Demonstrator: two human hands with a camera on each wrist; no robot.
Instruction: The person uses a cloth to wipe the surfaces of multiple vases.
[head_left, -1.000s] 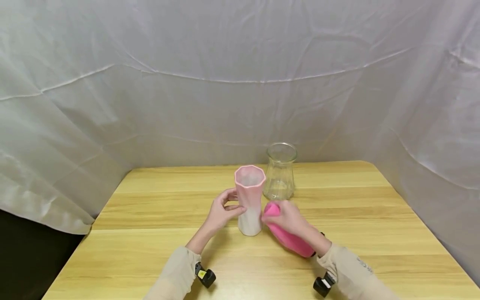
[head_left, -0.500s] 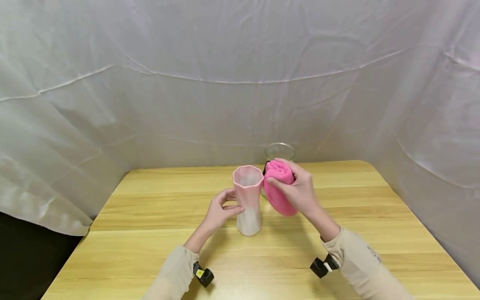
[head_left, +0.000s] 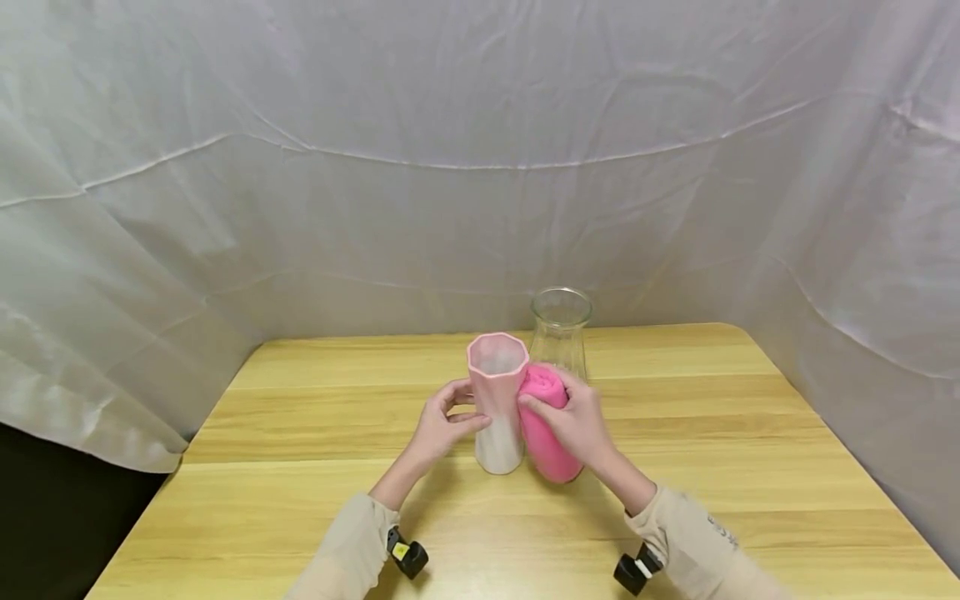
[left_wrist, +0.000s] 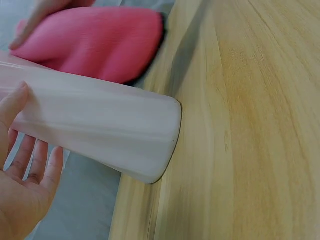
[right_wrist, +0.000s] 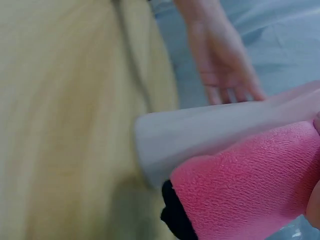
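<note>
A pink vase (head_left: 498,412) stands upright near the middle of the wooden surface (head_left: 300,467), pink at its faceted rim and fading to white at its foot. The person's left hand (head_left: 438,427) is on its left side, thumb and fingers (left_wrist: 35,165) loosely curved round the narrow waist of the vase, touching it rather than squeezing hard; in the left wrist view the fingers lie fairly straight along the vase wall.

The right hand (head_left: 573,421) grips a rolled pink cloth (head_left: 542,425), fingers curled round the roll from the right and over its top. The cloth stands nearly upright, pressed against the right side of the vase, with its lower end down at the surface or just above it; I cannot tell which. In the right wrist view the cloth (right_wrist: 250,185) lies along the vase (right_wrist: 210,132), and a dark edge shows at the end of the roll.

Just behind the cloth and the right hand stands a clear glass vase (head_left: 561,333), upright, with a narrow neck and a wider body, partly hidden by them. It is near the pink vase but apart from it.

Both arms wear pale beige sleeves (head_left: 348,550), each with a small black device strapped at the wrist. A creased white sheet (head_left: 480,167) hangs behind and around the surface.
</note>
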